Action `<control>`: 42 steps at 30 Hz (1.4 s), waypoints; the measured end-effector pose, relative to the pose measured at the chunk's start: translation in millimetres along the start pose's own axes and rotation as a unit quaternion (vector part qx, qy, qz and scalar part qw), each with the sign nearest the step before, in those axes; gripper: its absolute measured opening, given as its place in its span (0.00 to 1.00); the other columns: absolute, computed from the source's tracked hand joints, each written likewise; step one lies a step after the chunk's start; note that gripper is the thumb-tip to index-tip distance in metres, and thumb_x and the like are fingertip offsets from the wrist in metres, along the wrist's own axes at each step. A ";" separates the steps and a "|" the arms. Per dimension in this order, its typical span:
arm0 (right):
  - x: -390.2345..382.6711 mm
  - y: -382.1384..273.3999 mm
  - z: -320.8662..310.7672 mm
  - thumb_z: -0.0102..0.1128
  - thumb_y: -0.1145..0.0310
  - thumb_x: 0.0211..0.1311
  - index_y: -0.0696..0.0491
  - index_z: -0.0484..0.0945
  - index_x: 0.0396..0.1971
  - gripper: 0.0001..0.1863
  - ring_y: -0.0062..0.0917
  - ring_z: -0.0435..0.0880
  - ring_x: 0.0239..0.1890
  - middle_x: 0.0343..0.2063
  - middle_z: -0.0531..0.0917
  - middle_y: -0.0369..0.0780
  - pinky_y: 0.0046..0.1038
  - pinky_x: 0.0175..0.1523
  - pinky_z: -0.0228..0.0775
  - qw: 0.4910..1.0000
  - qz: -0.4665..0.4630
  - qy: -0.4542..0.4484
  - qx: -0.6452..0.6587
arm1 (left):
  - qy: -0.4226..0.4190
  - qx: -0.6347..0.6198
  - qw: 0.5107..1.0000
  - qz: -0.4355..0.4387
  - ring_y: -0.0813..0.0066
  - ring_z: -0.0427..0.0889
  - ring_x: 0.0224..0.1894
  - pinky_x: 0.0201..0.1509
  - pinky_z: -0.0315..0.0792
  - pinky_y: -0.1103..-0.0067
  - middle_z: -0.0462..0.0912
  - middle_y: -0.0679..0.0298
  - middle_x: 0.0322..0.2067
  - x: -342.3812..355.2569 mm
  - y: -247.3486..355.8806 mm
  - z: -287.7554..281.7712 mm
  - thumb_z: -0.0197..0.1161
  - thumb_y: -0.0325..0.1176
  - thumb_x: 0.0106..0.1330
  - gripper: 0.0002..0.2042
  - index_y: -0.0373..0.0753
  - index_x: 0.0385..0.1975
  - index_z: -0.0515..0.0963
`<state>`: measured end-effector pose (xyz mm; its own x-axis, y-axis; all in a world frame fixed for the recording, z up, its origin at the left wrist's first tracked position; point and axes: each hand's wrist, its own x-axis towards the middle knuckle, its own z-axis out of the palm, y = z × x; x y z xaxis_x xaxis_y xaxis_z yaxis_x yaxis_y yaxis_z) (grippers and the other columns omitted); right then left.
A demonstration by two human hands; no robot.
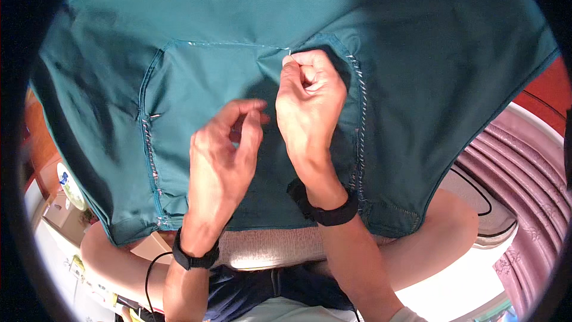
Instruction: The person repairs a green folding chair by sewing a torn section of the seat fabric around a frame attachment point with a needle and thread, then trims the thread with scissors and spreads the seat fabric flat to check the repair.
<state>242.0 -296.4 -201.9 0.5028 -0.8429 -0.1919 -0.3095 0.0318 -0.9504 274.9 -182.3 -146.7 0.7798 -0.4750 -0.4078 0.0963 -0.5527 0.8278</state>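
Note:
A large teal cloth (226, 0) spreads across my lap, with a stitched panel (202, 83) in its middle. My right hand (313, 95) is closed in a pinch at the panel's top seam. A short, thin white thread (289, 52) rises from its fingertips to the cloth; a needle cannot be made out. To its left, my left hand (223, 149) hovers over the panel, thumb and forefinger drawn together. Its fingertips are blurred, and whatever they may hold is hidden. White slanted stitches (363, 95) run down the panel's right edge, and more stitches (150, 152) line its left edge.
Black bands (328, 206) circle both wrists, and a dark cable (150, 280) trails from the left one. Beneath the cloth's near edge lies a beige textured cushion (274, 244). Pinkish pleated fabric (506, 170) is at the right; a round white item (70, 186) stands at the left.

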 end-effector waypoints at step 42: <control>53.1 6.7 4.7 0.62 0.79 0.65 0.59 0.77 0.30 0.04 0.18 0.73 0.18 0.17 0.77 0.38 0.27 0.26 0.66 0.996 -0.091 -0.003 0.001 | 0.099 0.172 0.929 0.311 0.56 0.83 0.25 0.30 0.74 0.69 0.83 0.52 0.24 136.9 30.8 2.4 0.71 0.26 0.58 0.07 0.32 0.28 0.80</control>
<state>270.4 -338.5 -219.7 0.5552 -0.8315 -0.0185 -0.2111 -0.1194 -0.9701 383.1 -266.0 -177.9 0.7200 -0.6594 0.2161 -0.5889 -0.4158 0.6931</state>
